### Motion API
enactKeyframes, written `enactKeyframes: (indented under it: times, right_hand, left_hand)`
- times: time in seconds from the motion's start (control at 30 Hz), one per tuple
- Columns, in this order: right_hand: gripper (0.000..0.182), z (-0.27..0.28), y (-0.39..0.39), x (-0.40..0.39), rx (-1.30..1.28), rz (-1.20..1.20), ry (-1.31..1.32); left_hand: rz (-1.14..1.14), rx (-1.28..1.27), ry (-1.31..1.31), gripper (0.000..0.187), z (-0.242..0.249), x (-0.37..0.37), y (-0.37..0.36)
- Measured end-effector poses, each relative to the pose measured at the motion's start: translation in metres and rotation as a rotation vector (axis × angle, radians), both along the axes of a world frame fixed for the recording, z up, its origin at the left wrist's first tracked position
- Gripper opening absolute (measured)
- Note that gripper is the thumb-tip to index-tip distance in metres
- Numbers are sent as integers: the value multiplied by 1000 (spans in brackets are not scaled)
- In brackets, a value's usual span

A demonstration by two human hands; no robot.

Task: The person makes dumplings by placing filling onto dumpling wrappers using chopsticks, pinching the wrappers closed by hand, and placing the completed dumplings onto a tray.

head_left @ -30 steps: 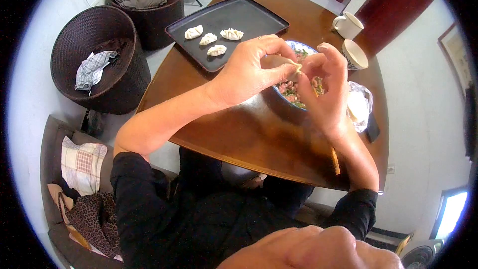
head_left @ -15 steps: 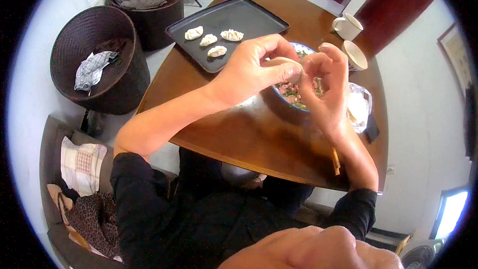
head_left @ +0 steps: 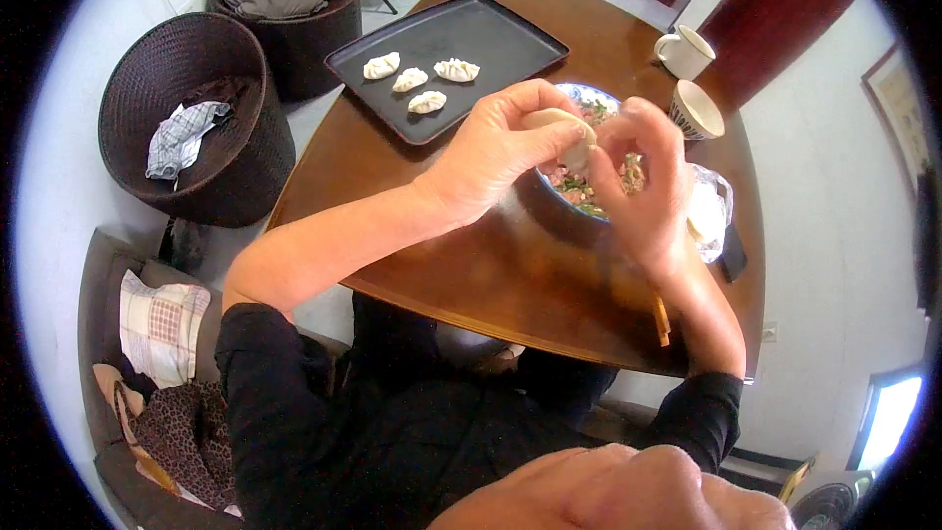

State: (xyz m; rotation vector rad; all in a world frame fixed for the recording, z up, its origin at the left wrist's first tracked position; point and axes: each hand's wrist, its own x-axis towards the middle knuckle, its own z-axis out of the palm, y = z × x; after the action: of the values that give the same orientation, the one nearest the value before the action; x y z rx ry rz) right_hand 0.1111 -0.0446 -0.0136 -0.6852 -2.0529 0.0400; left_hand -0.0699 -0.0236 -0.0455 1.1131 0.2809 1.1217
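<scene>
In the head view, a glossy wooden table [head_left: 461, 280] lay below the left hand [head_left: 500, 147], which pinched pale, soft dough [head_left: 579, 151]. The right hand [head_left: 651, 191] curled at the dough's edge; its grip could not be told. Beneath both sat a round patterned bowl [head_left: 587, 94]; beyond the left hand, a flat black tray [head_left: 491, 29] of pleated dumplings [head_left: 409, 79]; farther left, a woven basket [head_left: 253, 142].

I saw a black top [head_left: 422, 432] with soft creases across its front. Well back from the left hand [head_left: 481, 152], beyond the bare forearm [head_left: 343, 236], its left sleeve [head_left: 260, 363] ended in a loose edge; likewise back from the right hand [head_left: 648, 182], the right sleeve [head_left: 702, 412] finished in gathered folds. Behind both hands showed dark legwear [head_left: 391, 332].
</scene>
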Motion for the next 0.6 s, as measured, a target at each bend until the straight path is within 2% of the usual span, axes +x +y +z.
enactKeyframes:
  times: [0.07, 0.1, 0.17, 0.27, 0.33, 0.47, 0.6]
  right_hand:
    - [44, 1, -1, -2, 34, -12, -9]
    - [46, 0, -1, -2, 24, -11, -17]
    - [48, -3, -1, -2, 15, -11, -25]
    - [54, -7, 0, -3, -68, -23, 124]
    - [60, -8, 1, -3, -118, 64, 211]
    - [63, -5, -1, -2, -108, 32, 135]
    - [62, -7, 1, 1, -220, 36, 151]
  left_hand:
    - [98, 53, 159, 13, 4, -1, -2]
    - [98, 53, 160, 13, 5, -1, -2]
    - [184, 181, 295, 13, 6, -1, -2]
    - [107, 178, 265, 14, 9, -5, 1]
    - [91, 196, 245, 15, 8, -5, 4]
    - [73, 202, 242, 15, 9, -7, 5]
    - [93, 186, 243, 15, 11, -5, 3]
